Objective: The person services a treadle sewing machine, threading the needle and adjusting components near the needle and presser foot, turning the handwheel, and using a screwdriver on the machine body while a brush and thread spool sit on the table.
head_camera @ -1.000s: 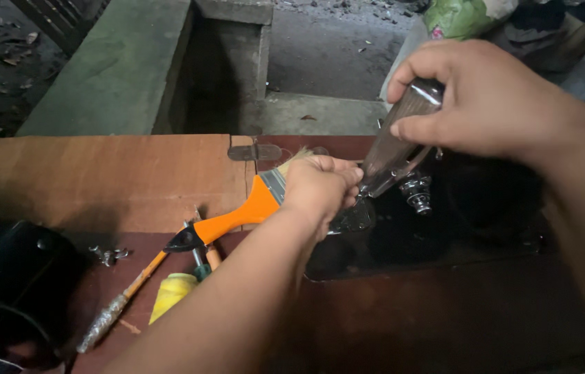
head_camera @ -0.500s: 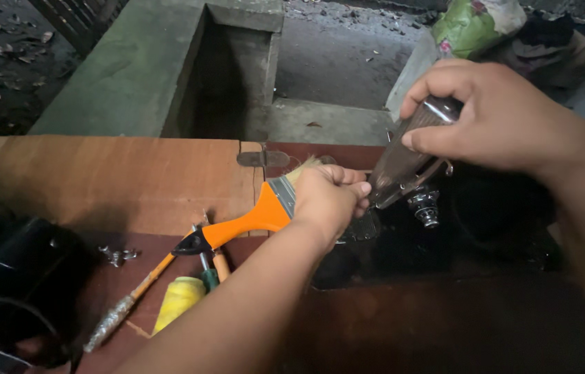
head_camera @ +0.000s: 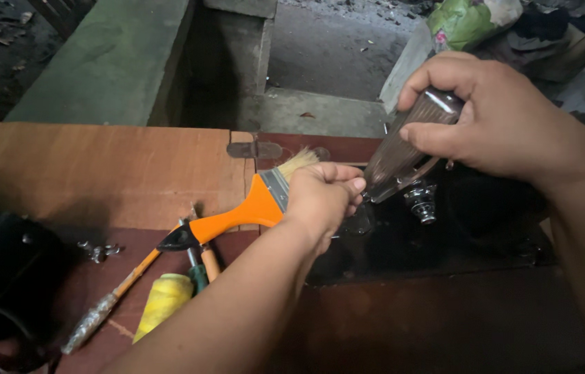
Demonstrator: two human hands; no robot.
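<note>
Metal cover plate (head_camera: 403, 149): one, right hand (head_camera: 500, 118) grip clamps it; left hand (head_camera: 324, 197) fisted beneath; one orange brush (head_camera: 237, 215).

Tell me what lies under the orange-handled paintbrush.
Under the paintbrush is the wooden table, and screwdrivers poke out beneath its handle's black tip. The left hand covers whatever lies under the bristle end.

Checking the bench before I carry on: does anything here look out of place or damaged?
Nothing looks broken. The ribbed metal cover plate is off the black machine, tilted in the right hand. The left hand works beneath it. A wing nut lies loose by the orange brush.
</note>
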